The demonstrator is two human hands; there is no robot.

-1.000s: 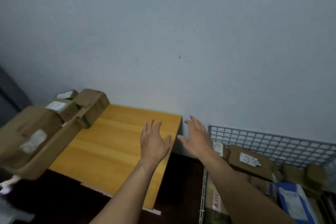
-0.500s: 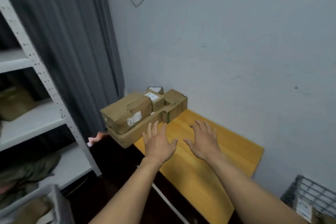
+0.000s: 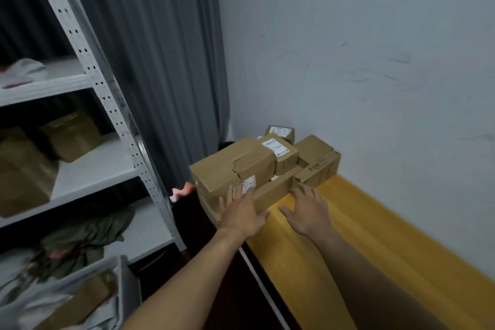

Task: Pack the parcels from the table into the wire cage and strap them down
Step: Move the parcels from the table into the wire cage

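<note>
Two bare forearms reach forward. Left hand (image 3: 242, 215), fingers spread, lies on the parcels (image 3: 257, 169) stacked at the surface (image 3: 375, 236) far corner, 12 o'clock. Right hand (image 3: 308, 211), grip apart, hovers over bare wood just right.

Premises read as a small storeroom / parcel-handling back room, not a living space. Evidence: white slotted-steel shelving unit (image 3: 112, 104) at left w/ cardboard boxes (image 3: 69, 134) and bundled cloth on the shelves; a stack of taped brown parcels (image 3: 257, 166) w/ printed shipping labels at the far end of a plain yellow wooden table (image 3: 388, 244); a bin w/ more packages at lower left, blurred. Bare, scuffed pale wall (image 3: 375, 61), grey curtain (image 3: 166, 56) in the corner, dim lighting; no furnishings beyond storage.
</note>
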